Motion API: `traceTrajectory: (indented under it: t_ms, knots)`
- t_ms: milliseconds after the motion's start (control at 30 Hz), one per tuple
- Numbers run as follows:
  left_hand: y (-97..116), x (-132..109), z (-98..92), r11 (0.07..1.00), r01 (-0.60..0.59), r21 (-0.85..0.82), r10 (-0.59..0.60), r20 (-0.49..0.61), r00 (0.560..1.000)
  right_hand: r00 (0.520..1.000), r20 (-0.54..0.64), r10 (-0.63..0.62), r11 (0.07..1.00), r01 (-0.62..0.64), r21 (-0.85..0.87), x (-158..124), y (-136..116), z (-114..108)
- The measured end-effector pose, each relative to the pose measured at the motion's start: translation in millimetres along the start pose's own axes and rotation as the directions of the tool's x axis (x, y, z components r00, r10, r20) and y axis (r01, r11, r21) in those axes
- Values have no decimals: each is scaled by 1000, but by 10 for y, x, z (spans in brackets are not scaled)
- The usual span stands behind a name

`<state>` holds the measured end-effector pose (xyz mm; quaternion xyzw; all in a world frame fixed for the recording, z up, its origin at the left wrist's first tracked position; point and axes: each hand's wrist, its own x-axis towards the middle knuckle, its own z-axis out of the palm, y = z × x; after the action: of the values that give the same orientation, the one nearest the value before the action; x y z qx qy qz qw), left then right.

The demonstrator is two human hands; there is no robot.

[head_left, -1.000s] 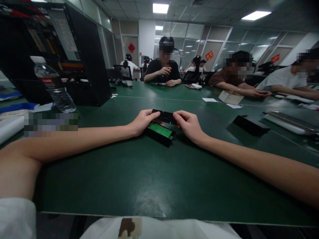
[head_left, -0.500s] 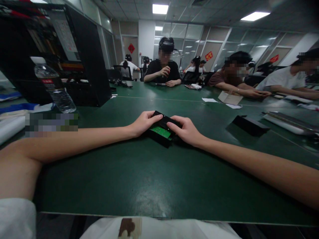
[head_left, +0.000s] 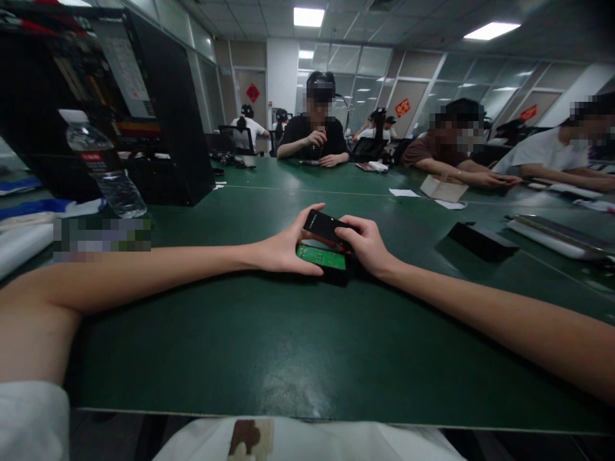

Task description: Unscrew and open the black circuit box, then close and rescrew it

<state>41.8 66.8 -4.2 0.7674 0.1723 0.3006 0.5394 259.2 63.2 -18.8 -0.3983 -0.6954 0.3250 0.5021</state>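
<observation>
On the green table lies a black open-topped box (head_left: 335,276) with a green circuit board (head_left: 321,255) showing inside. My left hand (head_left: 283,251) straddles the box's left end, thumb along its near side and fingers on the far side, gripping it. Pinched in my right hand (head_left: 368,246) is a flat black rectangular slab (head_left: 323,225) with small white lettering. The slab is raised and tilted above the board, its left end near my left index finger. Whether they touch I cannot tell. My right fingers are partly hidden behind the slab.
A black box part (head_left: 483,242) lies to the right, beside a silvery wrapped item (head_left: 552,234). A water bottle (head_left: 106,168) and a large black computer case (head_left: 177,121) stand at left. Across the table (head_left: 269,358), a person (head_left: 314,137) sits near papers and a small carton (head_left: 442,188).
The black slab has lifted off the box, uncovering more of the circuit board. My left hand has let go of the slab and spread around the box, which has turned slightly.
</observation>
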Motion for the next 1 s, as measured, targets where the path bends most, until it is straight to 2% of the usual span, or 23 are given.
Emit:
traceTrajectory:
  t_ms: [100,200,267,367,633,833,1000]
  knots:
    - [-40,6,42,1000,-4,16,5,-86,996,999,-22,-45,997,44,-62,16,5,-7]
    - [-124,56,-4,996,4,-84,-14,-116,993,999,-7,-47,996,46,-71,26,5,-8]
    - [-187,91,-59,986,60,-153,-83,-154,985,998,11,-64,995,65,-76,23,-3,-5]
    - [-250,119,-121,978,116,-172,-158,-255,954,996,41,-77,993,80,-84,11,-18,0]
    - [-194,129,-127,992,18,-121,-68,-424,903,999,33,15,1000,-15,7,28,9,16]
    - [-183,143,-120,986,25,-164,-92,-411,907,998,57,-14,999,15,-31,22,-9,25]
    - [-172,127,-107,998,49,-30,-57,-351,935,998,29,-54,996,55,-63,20,-1,33]
